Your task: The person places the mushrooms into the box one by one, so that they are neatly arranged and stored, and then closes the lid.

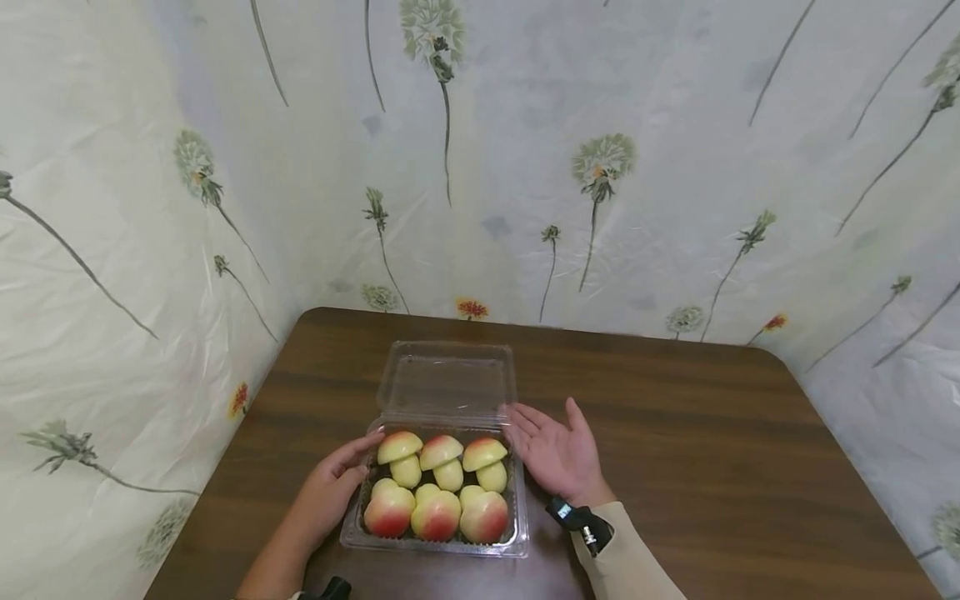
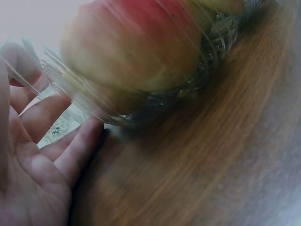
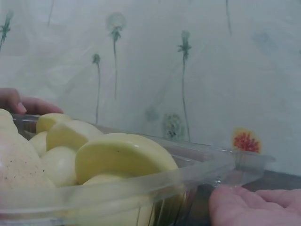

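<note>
A clear plastic clamshell box (image 1: 519,546) lies on the table with its hinged lid (image 1: 447,379) folded back, away from me. Inside are two rows of yellow-and-red, mushroom-shaped pieces (image 1: 437,515); in the back row the caps (image 1: 441,452) point away. My left hand (image 1: 330,492) touches the box's left side near the back corner, fingers fairly straight. The left wrist view shows that hand's fingertips (image 2: 87,134) against the clear wall. At the right back corner, by the hinge, my right hand (image 1: 558,450) lies palm up, fingers extended close to the plastic and holding nothing.
The brown wooden table (image 1: 675,433) extends well to the right of the box. Plastic sheeting (image 1: 517,125) printed with dandelions hangs behind it and along both sides. A dark device (image 1: 581,525) is strapped to the right wrist.
</note>
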Tool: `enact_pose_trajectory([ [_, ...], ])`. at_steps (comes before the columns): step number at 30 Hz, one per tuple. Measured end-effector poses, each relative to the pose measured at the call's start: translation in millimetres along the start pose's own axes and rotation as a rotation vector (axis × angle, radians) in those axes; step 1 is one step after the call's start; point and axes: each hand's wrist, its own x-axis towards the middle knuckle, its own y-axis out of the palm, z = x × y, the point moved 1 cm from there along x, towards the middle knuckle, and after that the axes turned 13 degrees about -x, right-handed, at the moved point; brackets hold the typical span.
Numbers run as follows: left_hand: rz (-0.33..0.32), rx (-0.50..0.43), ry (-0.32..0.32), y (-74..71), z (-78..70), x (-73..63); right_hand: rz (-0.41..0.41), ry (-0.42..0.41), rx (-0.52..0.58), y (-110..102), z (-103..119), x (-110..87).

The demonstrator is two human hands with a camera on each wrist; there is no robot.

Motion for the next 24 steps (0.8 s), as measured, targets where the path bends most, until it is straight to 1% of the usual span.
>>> enact_pose_trajectory([
  [4,-0.001,0.006,-0.005,0.7,1.0,0.3,-0.029,-0.026,-0.087,5.5,-0.8,1.3],
  [7,-0.014,0.013,-0.006,2.2,0.6,-0.1,-0.025,-0.058,-0.195,10.6,-1.9,1.4],
  [9,-0.031,0.019,0.009,3.4,0.7,-0.6,0.006,-0.083,-0.283,13.8,-2.5,1.5],
  [13,-0.055,0.03,0.043,5.9,1.2,-0.5,0.079,-0.144,-0.501,19.8,-2.9,1.3],
  [18,-0.076,0.028,0.046,7.6,1.6,-0.6,0.13,-0.22,-0.712,29.4,-5.4,-1.0],
  [21,-0.092,0.028,0.037,8.7,0.8,-0.5,0.119,-0.253,-0.817,36.4,-7.5,-3.5],
  [24,-0.112,0.038,0.029,9.4,-0.4,-0.5,0.077,-0.272,-0.888,41.3,-9.9,-6.7],
])
